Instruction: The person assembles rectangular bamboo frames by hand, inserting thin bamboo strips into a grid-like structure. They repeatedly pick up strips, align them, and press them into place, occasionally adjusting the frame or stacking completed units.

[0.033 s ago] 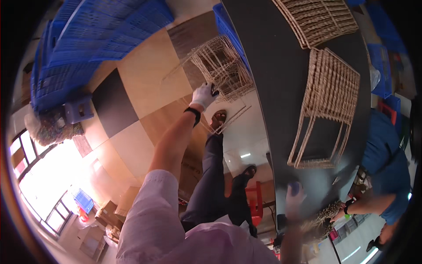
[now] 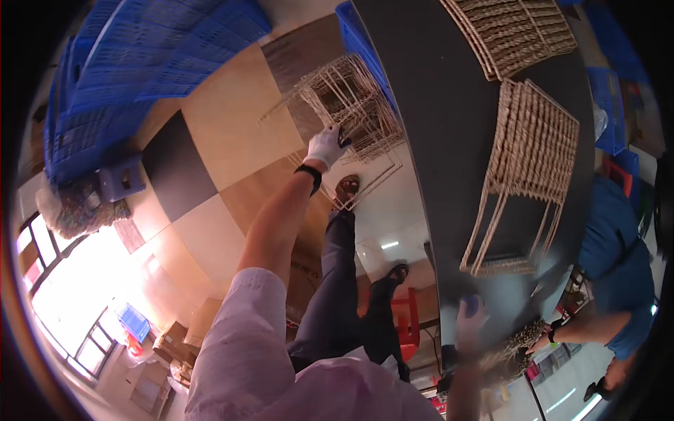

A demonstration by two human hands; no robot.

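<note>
My left hand (image 2: pixel 326 147), in a white glove with dark fingertips, reaches down at the left of the table. Its fingers curl round a thin rope-wrapped frame (image 2: pixel 373 184) beside a pile of similar frames (image 2: pixel 344 98); the exact grip is partly hidden. My right hand (image 2: pixel 472 319), also gloved, is smeared by motion near the close end of the dark table (image 2: pixel 428 140). Whether it holds anything does not show. Ahead of it on the table lies an overlapping row of woven rope frames (image 2: pixel 537 140), with another such row (image 2: pixel 516 31) farther off.
Blue plastic crates (image 2: pixel 154 56) stand stacked at far left. A person in a blue shirt (image 2: pixel 618 245) works at the table's right, one hand near a bundle of rope-like pieces (image 2: pixel 523 344). A red stool (image 2: pixel 406 326) stands under the table's near end, cartons (image 2: pixel 175 344) at lower left.
The view has shifted very slightly. My left hand stays at the rope-wrapped frames, and my right hand remains blurred near the table's close end.
</note>
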